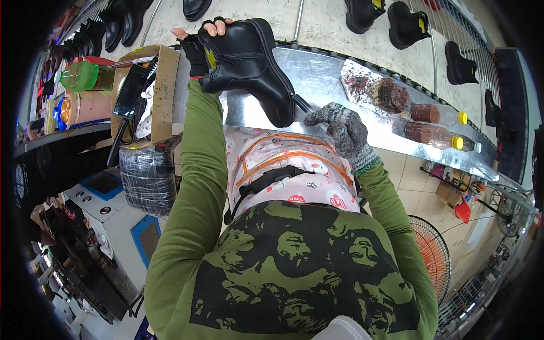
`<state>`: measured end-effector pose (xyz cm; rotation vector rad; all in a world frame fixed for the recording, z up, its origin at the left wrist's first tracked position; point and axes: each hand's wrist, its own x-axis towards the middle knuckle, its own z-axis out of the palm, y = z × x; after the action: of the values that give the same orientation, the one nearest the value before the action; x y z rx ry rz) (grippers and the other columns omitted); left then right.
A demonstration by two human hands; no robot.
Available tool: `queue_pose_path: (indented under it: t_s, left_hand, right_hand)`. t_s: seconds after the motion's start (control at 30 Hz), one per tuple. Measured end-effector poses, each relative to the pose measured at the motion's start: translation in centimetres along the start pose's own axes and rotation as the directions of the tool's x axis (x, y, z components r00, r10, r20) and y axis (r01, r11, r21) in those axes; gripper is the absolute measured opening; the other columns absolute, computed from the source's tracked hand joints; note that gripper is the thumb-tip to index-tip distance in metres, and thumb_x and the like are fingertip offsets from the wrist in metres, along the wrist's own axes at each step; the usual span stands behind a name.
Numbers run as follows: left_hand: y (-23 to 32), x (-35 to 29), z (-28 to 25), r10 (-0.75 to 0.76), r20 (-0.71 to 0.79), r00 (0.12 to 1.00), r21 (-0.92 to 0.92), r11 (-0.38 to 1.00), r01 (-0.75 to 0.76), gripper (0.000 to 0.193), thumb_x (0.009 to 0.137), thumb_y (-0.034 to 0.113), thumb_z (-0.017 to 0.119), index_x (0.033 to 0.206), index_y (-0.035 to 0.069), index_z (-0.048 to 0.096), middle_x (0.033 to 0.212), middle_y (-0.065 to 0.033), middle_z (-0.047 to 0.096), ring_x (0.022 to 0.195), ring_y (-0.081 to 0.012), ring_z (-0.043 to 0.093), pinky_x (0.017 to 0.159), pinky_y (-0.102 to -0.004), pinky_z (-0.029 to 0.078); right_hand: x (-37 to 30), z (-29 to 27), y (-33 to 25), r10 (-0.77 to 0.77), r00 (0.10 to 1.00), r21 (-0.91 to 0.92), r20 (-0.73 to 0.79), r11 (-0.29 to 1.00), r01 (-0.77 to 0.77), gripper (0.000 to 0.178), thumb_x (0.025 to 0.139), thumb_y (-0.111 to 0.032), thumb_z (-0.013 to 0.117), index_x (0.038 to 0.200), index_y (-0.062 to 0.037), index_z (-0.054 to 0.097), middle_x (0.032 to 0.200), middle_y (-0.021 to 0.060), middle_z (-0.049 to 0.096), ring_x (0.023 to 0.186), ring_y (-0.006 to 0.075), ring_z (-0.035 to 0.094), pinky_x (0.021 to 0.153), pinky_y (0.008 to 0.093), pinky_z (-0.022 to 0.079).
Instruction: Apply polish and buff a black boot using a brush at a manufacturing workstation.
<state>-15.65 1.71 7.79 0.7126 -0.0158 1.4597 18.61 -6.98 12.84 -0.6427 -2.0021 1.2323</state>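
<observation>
A black ankle boot point(243, 62) with a side zip and a yellow tag is held tilted, its toe low and its sole facing right. My left hand point(194, 55), in what looks like a dark fingerless glove, is closed on the boot at its upper opening, with bare fingertips showing. My right hand point(345, 130) wears a grey knit glove and closes around a slim dark tool point(302, 103). The tool's tip meets the sole edge near the toe; its exact kind is not clear. Both hands are over a metal bench point(249, 110).
To the right, a stained dark sponge point(390, 95) lies on a spotted sheet, beside yellow-capped bottles of brown liquid point(430, 135). At left stands a cardboard box point(165, 96) holding a brush. Beyond the bench, more boots point(407, 25) stand on a pale conveyor belt point(323, 25). A fan point(429, 252) stands lower right.
</observation>
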Motion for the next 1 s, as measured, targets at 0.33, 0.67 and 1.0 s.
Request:
queue_pose_path:
  t_s: [0.33,0.67,1.0]
  left_hand:
    - [-0.1,-0.3,-1.1,0.074,-0.274,0.959,0.099,0.994,-0.049,0.082,0.078,0.08,0.026,0.079,0.005,0.06,0.085,-0.0086,0.054,0.105,-0.0262,0.048,0.101,-0.0442,0.034]
    - [-0.9,1.6,-6.3,0.342,-0.438,0.831,0.526,0.848,-0.072,0.074,0.088,0.067,0.027,0.077,0.002,0.061,0.075,-0.0106,0.063,0.074,-0.0244,0.058,0.079,-0.0342,0.047]
    - [-1.0,0.4,-3.7,0.593,-0.227,0.772,0.883,-0.208,0.42,0.051,0.092,0.051,0.038,0.093,0.004,0.059,0.082,-0.015,0.064,0.077,-0.03,0.062,0.066,-0.0395,0.046]
  right_hand:
    - [-3.1,-0.3,0.9,0.209,0.978,0.035,-0.007,0.977,-0.209,0.05,0.091,-0.042,0.037,0.093,-0.0026,0.067,0.094,0.0135,0.066,0.087,0.0267,0.062,0.08,0.0341,0.048]
    - [-6.2,1.2,5.4,0.657,0.749,0.73,-0.079,0.55,-0.405,0.074,0.087,-0.063,0.036,0.099,0.0054,0.062,0.095,0.0153,0.065,0.085,0.0222,0.063,0.081,0.0308,0.05]
    - [-5.3,0.6,3.2,0.805,0.557,0.775,-0.205,0.481,-0.409,0.093,0.081,-0.077,0.021,0.1,0.005,0.063,0.086,0.0155,0.066,0.074,0.0215,0.064,0.065,0.0278,0.052]
